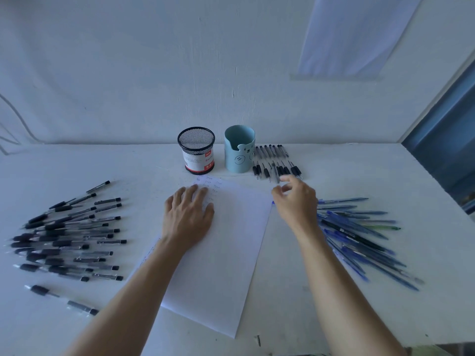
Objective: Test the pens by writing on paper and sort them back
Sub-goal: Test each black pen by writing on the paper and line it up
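Note:
A white sheet of paper (226, 253) lies at the table's middle, with small written words near its top edge. My left hand (189, 213) rests flat on its upper left part, fingers straight. My right hand (298, 199) hovers past the sheet's right corner with loosely curled fingers, holding nothing I can see. It is just in front of a neat row of black pens (276, 163). Several black pens (69, 235) lie in a pile at the left. A pile of blue pens (359, 235) lies at the right, behind my right wrist.
A black mesh pen cup (196, 150) and a light blue bear cup (237, 150) stand at the back by the wall. The white table (385, 304) ends at its right edge near a dark opening. One black pen (61, 300) lies apart at front left.

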A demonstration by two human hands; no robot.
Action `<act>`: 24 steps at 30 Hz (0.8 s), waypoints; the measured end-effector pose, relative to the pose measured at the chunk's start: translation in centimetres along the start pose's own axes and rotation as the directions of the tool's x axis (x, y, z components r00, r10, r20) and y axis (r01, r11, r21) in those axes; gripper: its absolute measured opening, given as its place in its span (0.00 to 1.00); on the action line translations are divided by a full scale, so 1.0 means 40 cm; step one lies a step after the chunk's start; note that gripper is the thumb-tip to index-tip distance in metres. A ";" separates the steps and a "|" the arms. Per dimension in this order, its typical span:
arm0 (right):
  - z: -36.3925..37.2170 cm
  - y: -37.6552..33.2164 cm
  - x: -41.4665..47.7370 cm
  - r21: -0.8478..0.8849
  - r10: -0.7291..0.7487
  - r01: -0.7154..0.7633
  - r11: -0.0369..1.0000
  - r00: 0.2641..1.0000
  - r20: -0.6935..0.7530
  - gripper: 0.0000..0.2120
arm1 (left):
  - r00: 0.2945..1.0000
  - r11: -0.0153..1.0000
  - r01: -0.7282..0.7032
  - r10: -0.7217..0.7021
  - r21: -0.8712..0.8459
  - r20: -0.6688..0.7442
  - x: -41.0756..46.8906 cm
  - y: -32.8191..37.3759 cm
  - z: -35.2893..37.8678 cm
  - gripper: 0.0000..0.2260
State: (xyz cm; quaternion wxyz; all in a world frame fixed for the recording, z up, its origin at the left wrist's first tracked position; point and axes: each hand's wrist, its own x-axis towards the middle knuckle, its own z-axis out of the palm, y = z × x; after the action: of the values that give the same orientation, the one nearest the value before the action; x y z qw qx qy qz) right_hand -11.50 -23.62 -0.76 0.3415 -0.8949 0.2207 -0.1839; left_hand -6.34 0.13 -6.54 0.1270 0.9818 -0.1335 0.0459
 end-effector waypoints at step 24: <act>0.045 0.079 0.359 -0.053 0.211 -0.207 0.977 0.975 0.075 0.11 | 1.000 1.000 0.005 -0.005 0.011 -0.027 0.004 -0.001 0.004 0.27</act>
State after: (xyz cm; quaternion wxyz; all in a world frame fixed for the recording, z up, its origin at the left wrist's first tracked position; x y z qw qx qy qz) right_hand 0.51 -32.27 -1.66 0.3473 -0.8808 0.3038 -0.1058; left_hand -6.16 0.07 -6.68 0.1237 0.9821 -0.1291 0.0595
